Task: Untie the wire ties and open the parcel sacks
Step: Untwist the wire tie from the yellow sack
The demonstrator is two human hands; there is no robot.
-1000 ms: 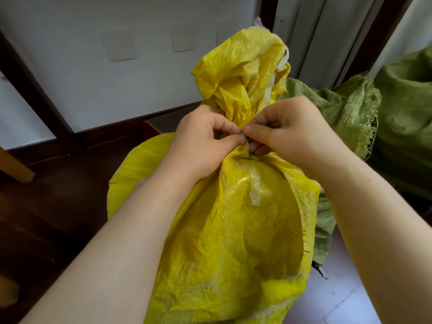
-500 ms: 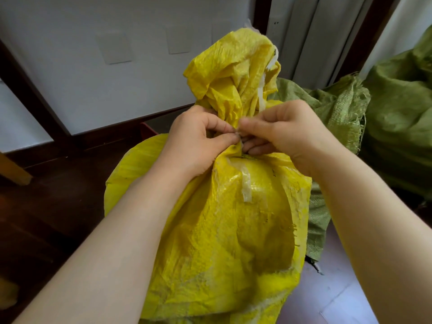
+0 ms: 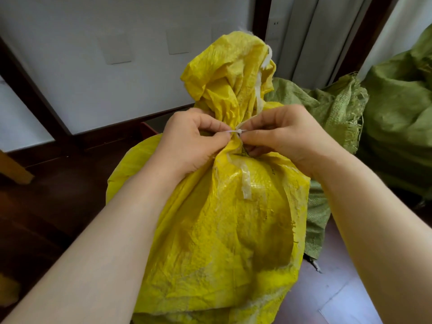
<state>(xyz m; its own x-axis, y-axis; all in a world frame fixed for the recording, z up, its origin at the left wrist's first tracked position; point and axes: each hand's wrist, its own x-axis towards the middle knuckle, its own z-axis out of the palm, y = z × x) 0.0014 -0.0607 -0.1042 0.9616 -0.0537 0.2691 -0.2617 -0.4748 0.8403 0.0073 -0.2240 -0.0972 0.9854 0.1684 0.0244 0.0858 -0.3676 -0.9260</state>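
Dark wooden floor (image 3: 46, 218) runs up to a white wall, and upright on it near that far edge stands the plump yellow woven plastic sack (image 3: 233, 230), its neck bunched tight by a thin white wire tie (image 3: 236, 131). Left hand (image 3: 189, 146) pinches the tie's left end between thumb and forefinger, right hand (image 3: 285, 136) pinches the twisted right end likewise, both pressed against the gathered neck. Rumpled green woven sacks (image 3: 336, 108) slump just beside it, towards the floor's right edge.
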